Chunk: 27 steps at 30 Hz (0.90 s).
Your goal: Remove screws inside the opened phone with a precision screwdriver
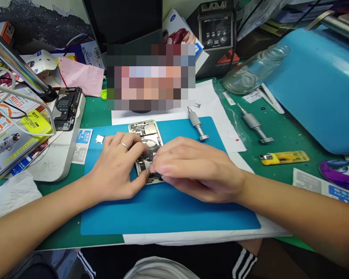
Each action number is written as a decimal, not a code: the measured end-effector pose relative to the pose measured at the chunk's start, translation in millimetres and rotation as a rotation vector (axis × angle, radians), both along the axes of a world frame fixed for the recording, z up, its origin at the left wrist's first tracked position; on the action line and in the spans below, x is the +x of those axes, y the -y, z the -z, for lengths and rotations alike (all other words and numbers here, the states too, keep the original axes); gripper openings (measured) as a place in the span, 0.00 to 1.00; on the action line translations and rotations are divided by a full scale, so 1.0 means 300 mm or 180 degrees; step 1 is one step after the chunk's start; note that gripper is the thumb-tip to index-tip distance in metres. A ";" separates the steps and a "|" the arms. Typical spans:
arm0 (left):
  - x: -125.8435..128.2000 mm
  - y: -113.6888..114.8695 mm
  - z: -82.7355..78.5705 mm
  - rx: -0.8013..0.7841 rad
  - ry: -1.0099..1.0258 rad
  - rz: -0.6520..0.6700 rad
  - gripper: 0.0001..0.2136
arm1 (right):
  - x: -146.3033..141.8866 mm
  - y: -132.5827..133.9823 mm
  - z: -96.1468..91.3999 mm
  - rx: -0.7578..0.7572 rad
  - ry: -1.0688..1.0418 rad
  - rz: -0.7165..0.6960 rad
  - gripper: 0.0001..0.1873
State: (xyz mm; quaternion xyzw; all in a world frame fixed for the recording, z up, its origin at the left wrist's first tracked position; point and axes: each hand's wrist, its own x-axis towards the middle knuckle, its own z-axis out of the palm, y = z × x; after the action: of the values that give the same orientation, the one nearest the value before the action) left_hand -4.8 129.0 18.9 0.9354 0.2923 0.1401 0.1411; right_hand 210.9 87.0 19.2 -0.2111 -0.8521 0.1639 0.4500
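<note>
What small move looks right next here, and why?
Probably a gentle upward pull with the right hand: its fingers are drawn together over the opened phone, and the left hand rests across it. Anything pinched is hidden.

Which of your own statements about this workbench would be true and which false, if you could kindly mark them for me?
1. The opened phone lies on the blue mat. True.
2. The left hand is bare of jewellery. False: it wears a ring.
3. Two grey screwdrivers lie to the right of the phone. True.
4. The yellow lighter lies on the blue mat. False: it lies on the green tabletop.
5. The right hand is well away from the phone. False: it reaches over it.
</note>
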 end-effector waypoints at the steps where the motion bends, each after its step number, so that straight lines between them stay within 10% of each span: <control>1: 0.000 0.001 0.001 0.0000 0.0001 -0.0003 0.12 | 0.001 0.000 -0.001 -0.0027 0.0010 0.0000 0.18; 15: -0.012 -0.009 -0.026 -0.0441 0.0514 -0.0207 0.12 | 0.010 -0.032 0.046 0.0527 0.0117 0.0031 0.23; 27: -0.012 -0.010 -0.021 -0.0483 0.0629 -0.0168 0.13 | -0.002 -0.001 0.076 0.0016 -0.0250 -0.0271 0.29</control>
State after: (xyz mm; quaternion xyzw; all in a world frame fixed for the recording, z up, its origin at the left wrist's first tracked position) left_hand -8.5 131.9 25.4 0.8957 0.3112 0.2127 0.2358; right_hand 210.2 87.2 -3.4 -0.1668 -0.8425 0.1889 0.4761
